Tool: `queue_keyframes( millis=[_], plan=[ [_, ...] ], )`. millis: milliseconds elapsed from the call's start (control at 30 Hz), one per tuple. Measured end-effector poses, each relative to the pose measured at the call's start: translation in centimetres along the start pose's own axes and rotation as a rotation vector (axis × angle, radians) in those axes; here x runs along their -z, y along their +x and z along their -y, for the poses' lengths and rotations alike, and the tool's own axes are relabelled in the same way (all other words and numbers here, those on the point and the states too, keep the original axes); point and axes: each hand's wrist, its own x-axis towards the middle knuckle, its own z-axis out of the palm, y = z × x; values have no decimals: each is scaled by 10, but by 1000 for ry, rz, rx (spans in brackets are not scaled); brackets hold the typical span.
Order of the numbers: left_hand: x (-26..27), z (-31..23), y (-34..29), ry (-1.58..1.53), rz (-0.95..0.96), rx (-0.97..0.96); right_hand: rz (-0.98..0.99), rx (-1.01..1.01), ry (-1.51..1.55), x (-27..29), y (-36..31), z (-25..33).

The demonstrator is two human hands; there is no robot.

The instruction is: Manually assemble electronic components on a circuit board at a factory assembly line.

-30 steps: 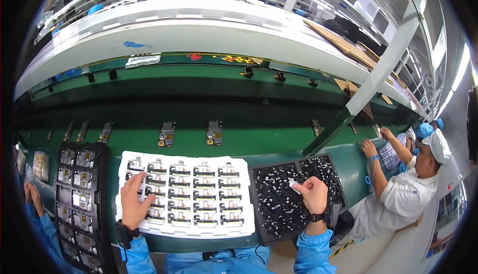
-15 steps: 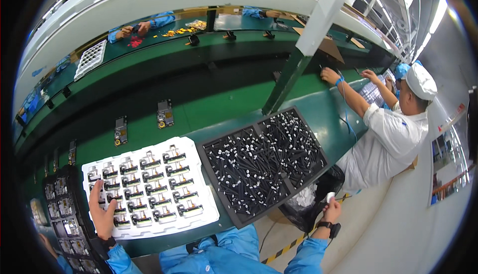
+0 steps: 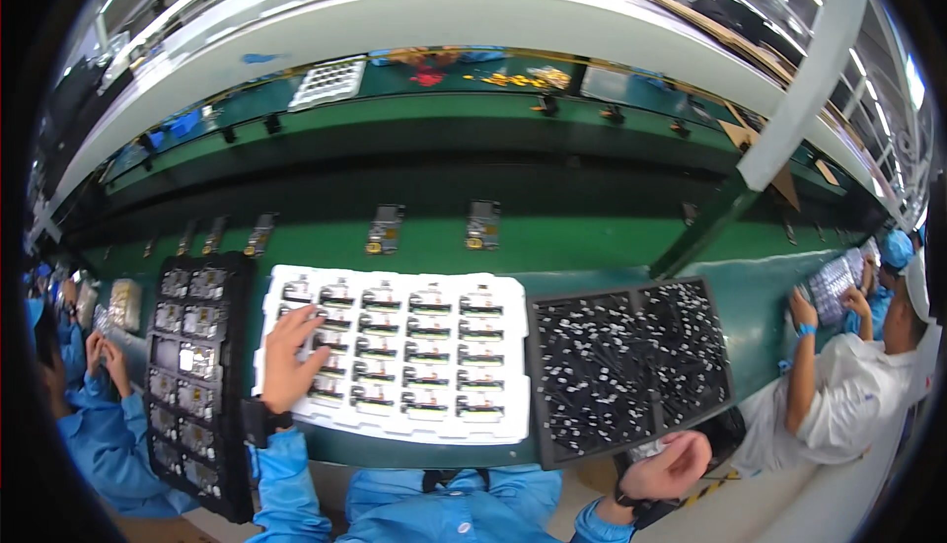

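My left hand (image 3: 288, 359) rests at the left edge of a white moulded tray (image 3: 521, 298), thumb and fingers spread over its leftmost column. The tray holds rows of small electronic modules with black and silvery parts. My right hand (image 3: 671, 466), blurred, is just beyond the near right edge of a black divided tray (image 3: 541, 365). Its fingers are bent; I cannot make out whether anything is in them. Many short black pieces with white ends (image 3: 592, 370) fill the black tray. Beside my right hand, a black plastic bag (image 3: 728, 430) shows partly.
A black tray of circuit boards (image 3: 237, 375) stands at the left. Separate circuit boards (image 3: 482, 225) lie on the green line ahead. A green-and-white post (image 3: 735, 203) rises at right. Co-workers sit at the left (image 3: 113, 434) and right (image 3: 838, 380).
The view has swung leftward, bringing the left co-worker further into sight. My right hand, earlier pinching a small white piece by the bag, is now nearer the black tray. My left hand stays on the white tray.
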Motion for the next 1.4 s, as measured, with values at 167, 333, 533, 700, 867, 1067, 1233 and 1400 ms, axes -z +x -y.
queue_keyframes(
  millis=[167,333,533,700,867,1067,1233,1400],
  plan=[
    [-1,10,-7,8,-28,3,665,263,614,-89,-50,138],
    [-5,8,-10,68,-30,24,1129,131,416,-200,-94,208],
    [-4,6,-10,21,-57,75,1528,351,69,-283,-170,173],
    [-5,10,-16,8,-56,74,1551,310,88,-297,-173,182],
    [-12,2,-19,123,-87,22,1564,403,-32,-319,-170,173],
    [-9,-2,-16,126,-79,43,1628,413,-100,-325,-169,178],
    [7,-3,-19,9,-116,52,1627,313,-37,-330,-159,207],
    [54,24,-3,-49,-153,-3,1634,438,187,-359,-184,198]
  ],
)
